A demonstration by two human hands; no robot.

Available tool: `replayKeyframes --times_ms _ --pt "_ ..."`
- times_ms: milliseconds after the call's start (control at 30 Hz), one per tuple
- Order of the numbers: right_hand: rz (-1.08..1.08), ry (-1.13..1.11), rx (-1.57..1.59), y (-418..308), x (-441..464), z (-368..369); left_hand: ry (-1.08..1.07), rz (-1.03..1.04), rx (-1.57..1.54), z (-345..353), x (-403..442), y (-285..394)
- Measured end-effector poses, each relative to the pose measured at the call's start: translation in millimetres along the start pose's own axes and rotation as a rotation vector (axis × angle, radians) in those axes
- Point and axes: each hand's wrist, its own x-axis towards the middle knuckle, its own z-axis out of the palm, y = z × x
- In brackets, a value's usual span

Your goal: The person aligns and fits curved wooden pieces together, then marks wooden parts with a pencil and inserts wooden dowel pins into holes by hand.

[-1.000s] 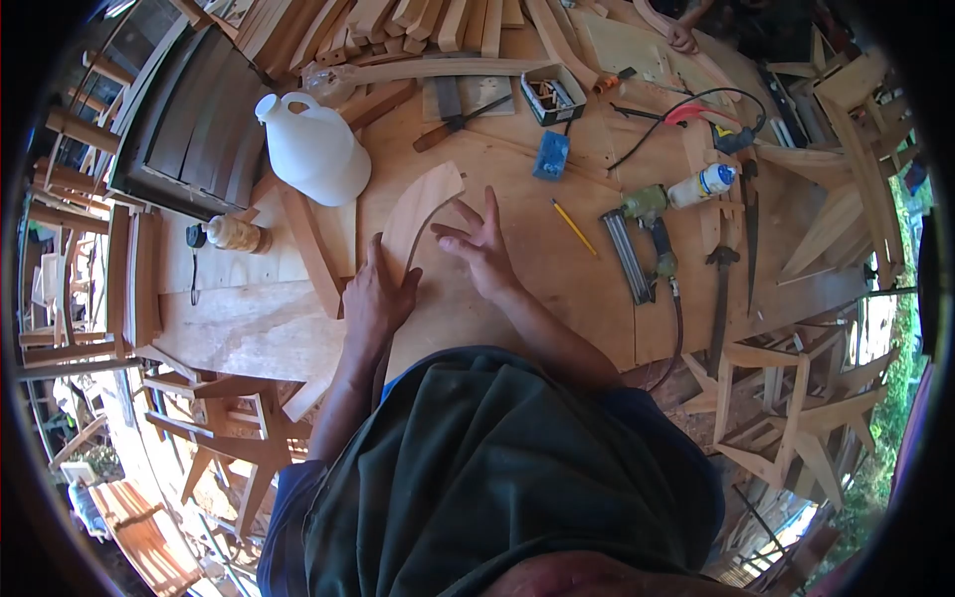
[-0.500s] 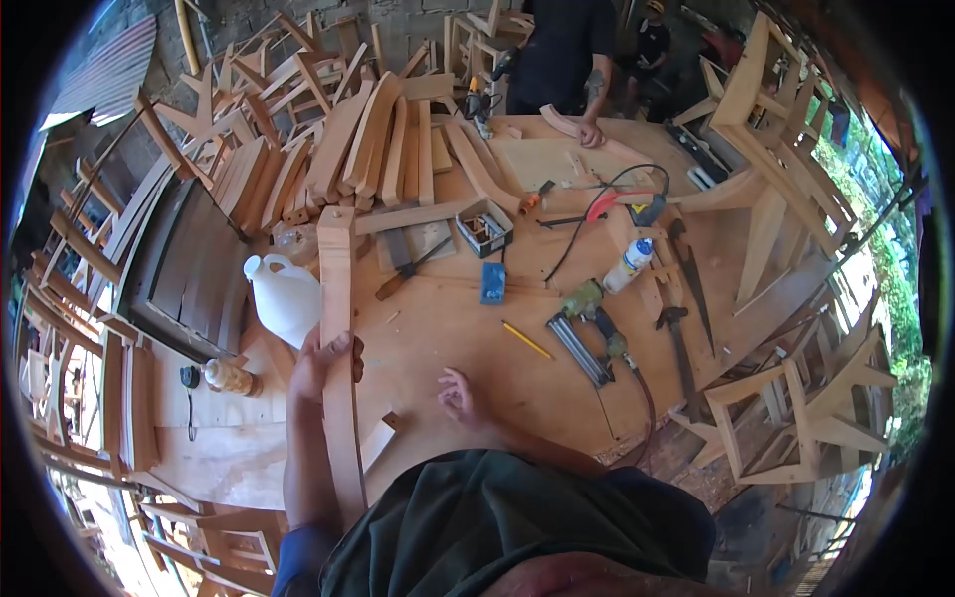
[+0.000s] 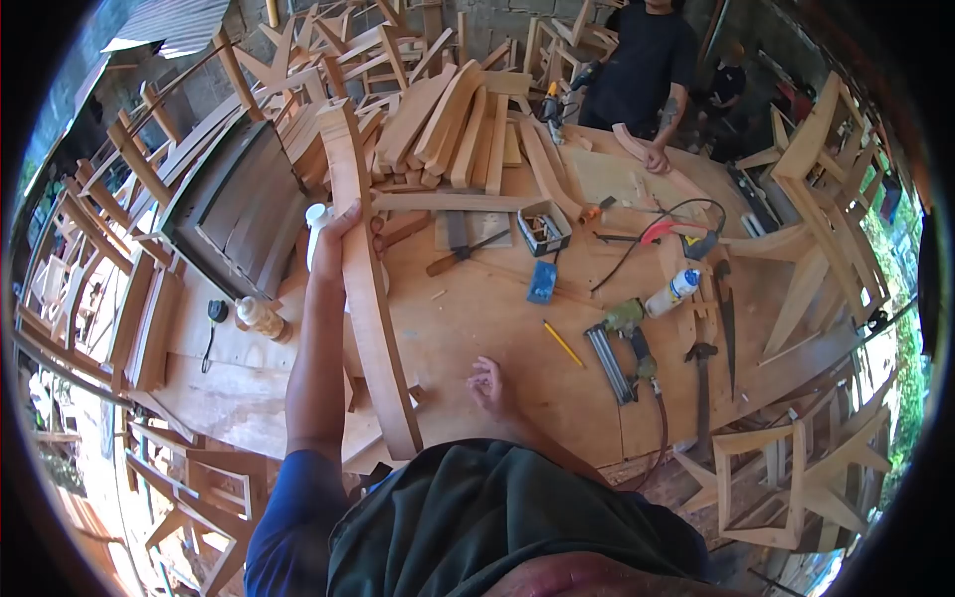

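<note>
A bench (image 3: 477, 323) spans the frame's middle, apparently keeping tools within reach. Left of centre, a long curved board (image 3: 370, 298) is grasped in its upper half by the person's left hand (image 3: 339, 221), likely for control; lower centre, the right hand (image 3: 489, 386) is empty, fingers loosely curled.

The jug (image 3: 316, 244) beside the board (image 3: 370, 289) is mostly hidden behind it and the left arm (image 3: 318, 348). Right of the board, small contents in the box (image 3: 551, 249) are indistinct; farther right, the top edge crops a person's (image 3: 642, 70) head.
</note>
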Motion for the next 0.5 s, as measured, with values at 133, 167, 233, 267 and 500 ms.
replayKeyframes --times_ms 133,167,233,267,500 --pt "0.009 0.002 -0.026 -5.1 0.3 -1.1 -0.086 0.001 -0.038 -18.7 5.7 -3.3" --pt "0.009 -0.001 -0.028 -5.1 -1.0 -1.1 -0.115 -0.006 -0.050 -20.9 6.8 -7.4" --pt "0.003 -0.003 -0.031 -3.5 -0.5 -1.3 -0.052 0.017 -0.001 -7.8 -4.5 -4.2" --pt "0.004 -0.008 -0.050 -5.1 0.1 -3.2 -0.039 0.006 0.009 -7.0 -4.9 -5.8" --pt "0.014 -0.029 -0.086 -13.4 -0.6 -3.9 -0.147 -0.251 0.073 -30.8 -12.2 -63.6"
